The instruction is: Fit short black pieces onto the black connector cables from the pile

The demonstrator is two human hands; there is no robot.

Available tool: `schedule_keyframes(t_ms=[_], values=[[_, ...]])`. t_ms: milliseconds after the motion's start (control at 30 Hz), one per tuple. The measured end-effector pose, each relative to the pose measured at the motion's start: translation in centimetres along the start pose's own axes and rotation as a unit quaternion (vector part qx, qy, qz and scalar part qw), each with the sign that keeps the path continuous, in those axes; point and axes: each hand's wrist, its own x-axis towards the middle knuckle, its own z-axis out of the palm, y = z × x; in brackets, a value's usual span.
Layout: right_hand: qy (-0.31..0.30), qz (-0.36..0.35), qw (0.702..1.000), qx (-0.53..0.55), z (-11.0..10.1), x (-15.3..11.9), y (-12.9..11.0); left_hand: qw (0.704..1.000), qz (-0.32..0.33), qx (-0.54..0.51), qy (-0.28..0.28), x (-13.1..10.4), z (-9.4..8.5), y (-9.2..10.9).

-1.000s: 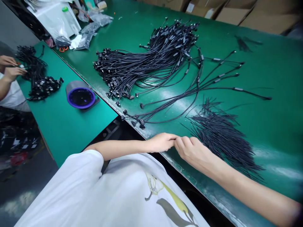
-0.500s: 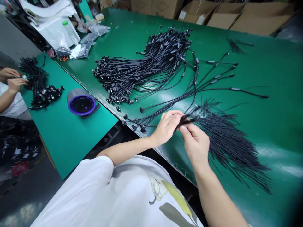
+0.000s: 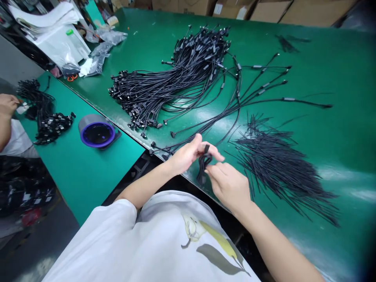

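Our right hand (image 3: 229,184) has its grip pinched on a small coiled black cable (image 3: 202,167), held up over the near edge of the bench (image 3: 337,137); our left hand (image 3: 186,156) is against it at ten o'clock, thumb raised and a finger stretched out — whether that grip bears it, we cannot tell. We judge this cable gathered, but cannot see if anything binds it. At three o'clock lies a pile of thin black strips (image 3: 282,168); at one, some loose cables (image 3: 239,102); at eleven, a big heap of cables (image 3: 182,76), all uncoiled — so much looks left to do.
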Motion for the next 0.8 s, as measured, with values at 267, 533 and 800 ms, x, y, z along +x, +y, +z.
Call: schedule_keyframes(t_ms=[267, 533, 800], values=[[0.018, 0.078, 0.99, -0.114, -0.8, 0.0, 2.0, 0.974, 0.056, 0.143, 0.164, -1.6, 2.5, -3.5], [0.035, 0.302, 0.905, 0.296, 0.6, -1.5, 1.0, 0.995, 0.053, 0.042, 0.074, 0.2, 3.6, -4.6], [0.052, 0.396, 0.839, 0.37, -1.9, -4.2, 2.6, 0.984, -0.023, -0.148, 0.095, 2.1, 6.2, -4.5]])
